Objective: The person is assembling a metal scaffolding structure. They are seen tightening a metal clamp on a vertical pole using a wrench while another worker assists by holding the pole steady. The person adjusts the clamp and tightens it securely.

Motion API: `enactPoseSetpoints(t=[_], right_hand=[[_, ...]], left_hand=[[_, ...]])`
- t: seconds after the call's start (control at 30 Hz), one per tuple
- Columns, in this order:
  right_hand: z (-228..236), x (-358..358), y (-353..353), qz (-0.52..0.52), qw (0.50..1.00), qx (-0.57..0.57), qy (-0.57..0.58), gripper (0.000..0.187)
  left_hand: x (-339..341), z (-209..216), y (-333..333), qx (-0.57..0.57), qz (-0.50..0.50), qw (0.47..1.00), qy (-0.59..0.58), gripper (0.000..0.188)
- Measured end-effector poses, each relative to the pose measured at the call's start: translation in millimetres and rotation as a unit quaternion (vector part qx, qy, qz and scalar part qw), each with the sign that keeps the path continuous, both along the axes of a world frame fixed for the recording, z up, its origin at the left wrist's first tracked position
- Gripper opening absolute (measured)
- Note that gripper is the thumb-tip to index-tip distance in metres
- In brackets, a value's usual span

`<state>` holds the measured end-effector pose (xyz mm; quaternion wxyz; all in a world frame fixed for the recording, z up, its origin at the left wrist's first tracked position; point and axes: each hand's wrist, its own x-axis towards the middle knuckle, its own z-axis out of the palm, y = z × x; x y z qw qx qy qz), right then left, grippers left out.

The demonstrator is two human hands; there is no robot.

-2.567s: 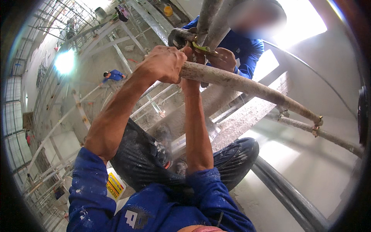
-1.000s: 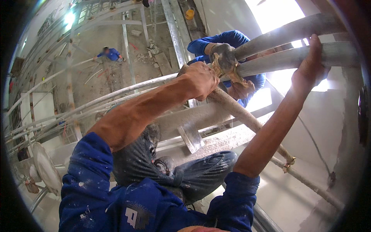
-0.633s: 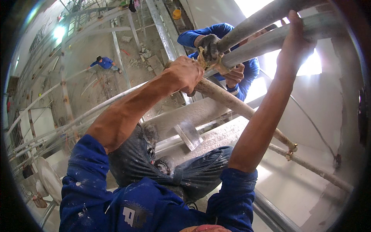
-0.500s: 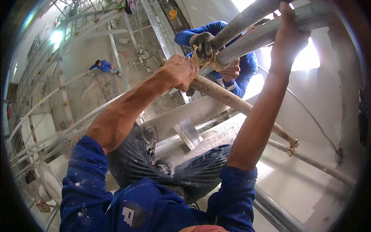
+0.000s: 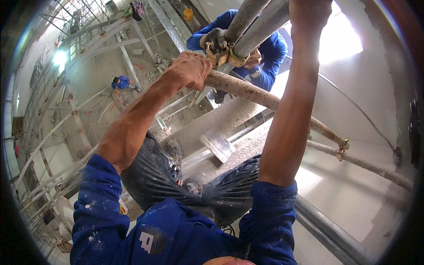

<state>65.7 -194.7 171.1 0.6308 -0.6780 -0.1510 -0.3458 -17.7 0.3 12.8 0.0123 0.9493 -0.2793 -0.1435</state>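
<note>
My left hand is closed in a fist at the left end of a rusty, mortar-specked scaffold tube, beside the couplers. At the top edge my right hand is wrapped against a grey steel pipe; its fingers are partly cut off by the frame. A second, browner pipe slants alongside. Brass-coloured scaffold couplers sit at the lower ends of both pipes. A co-worker's dark gloved hand and bare hand are on these couplers.
Below my legs run a dusty beam and a short metal channel piece. Another coupler joins two tubes at the right, near a pale wall. Far below, a person in blue stands among scaffold frames and rubble.
The view has shifted, and both hands now appear higher and further left. The slanting pipes moved left with them. The person below has changed posture. Both hands keep their places on the tubes.
</note>
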Motion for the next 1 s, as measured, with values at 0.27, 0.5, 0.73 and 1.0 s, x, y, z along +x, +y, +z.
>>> enactPoseSetpoints(t=[0.27, 0.5, 0.73, 1.0], right_hand=[[4.2, -10.0, 8.7, -0.083, 0.996, -0.030, -0.021, 0.037], [-29.0, -70.2, 0.4, -0.124, 0.980, -0.143, 0.064, 0.039], [-210.9, -211.4, 8.6, 0.374, 0.780, 0.005, 0.501, 0.027], [-321.7, -133.0, 78.7, 0.197, 0.805, 0.432, 0.354, 0.048]], left_hand=[[0.4, 5.1, -2.6, -0.003, 0.001, 1.000, 0.009, 0.043], [4.2, 4.6, -0.6, 0.005, 0.025, 0.999, 0.021, 0.043], [1.7, 15.9, -4.1, -0.021, 0.014, 1.000, -0.004, 0.040], [2.5, 7.6, -4.6, -0.021, 0.010, 1.000, -0.006, 0.046]])
